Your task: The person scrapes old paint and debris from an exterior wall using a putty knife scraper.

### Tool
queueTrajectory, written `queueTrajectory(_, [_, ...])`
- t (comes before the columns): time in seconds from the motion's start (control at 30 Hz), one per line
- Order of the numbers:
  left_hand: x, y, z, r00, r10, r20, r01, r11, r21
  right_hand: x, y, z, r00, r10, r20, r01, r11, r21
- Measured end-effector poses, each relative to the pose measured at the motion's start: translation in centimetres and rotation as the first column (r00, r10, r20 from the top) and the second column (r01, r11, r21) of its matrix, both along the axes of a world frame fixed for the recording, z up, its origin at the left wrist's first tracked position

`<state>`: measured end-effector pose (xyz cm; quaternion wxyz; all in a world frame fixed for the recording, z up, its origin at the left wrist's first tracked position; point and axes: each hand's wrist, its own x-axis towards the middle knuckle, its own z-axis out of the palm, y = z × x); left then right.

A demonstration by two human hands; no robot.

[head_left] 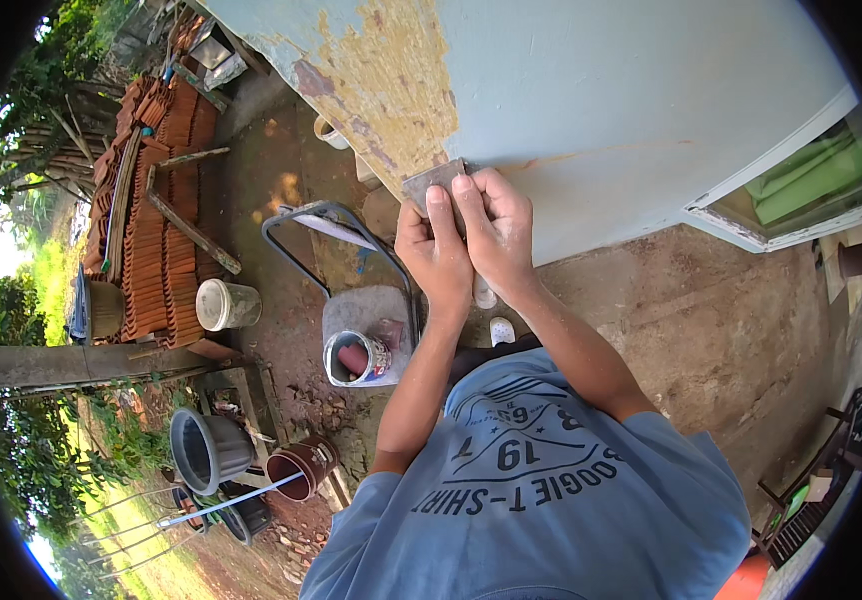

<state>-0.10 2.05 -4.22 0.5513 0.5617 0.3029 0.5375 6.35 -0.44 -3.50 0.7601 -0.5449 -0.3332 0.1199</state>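
Note:
Both of my hands grip a putty knife with a broad metal blade [427,178]. My left hand [434,251] lies on its left side, thumb pressed along the blade. My right hand [502,232] closes around the other side, its thumb also on the metal. The blade meets the pale blue wall [596,90] at the lower end of a stripped patch [393,82], where yellowish and reddish-brown layers show. Most of the knife's handle is hidden by my hands. Pale dust speckles my fingers and forearms.
A grey-seated chair [348,307] at my left carries a paint bucket [356,358] with reddish pieces inside. Beyond stand a white bucket [228,305], stacked roof tiles [175,225] and plant pots [213,450]. A white-framed window [772,187] juts out at right.

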Motion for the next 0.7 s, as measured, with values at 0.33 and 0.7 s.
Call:
queueTrajectory(0.33, [0.1,0.7,-0.4,0.999,-0.04,-0.007,0.04,0.999,-0.003,0.1,-0.3,-0.1,0.999,-0.026,0.035,0.027,0.999,-0.026])
queueTrajectory(0.7, [0.9,0.6,0.4,0.999,0.028,0.04,-0.027,1.0,-0.007,0.1,0.6,-0.6,0.996,-0.032,0.084,0.037,0.998,-0.052])
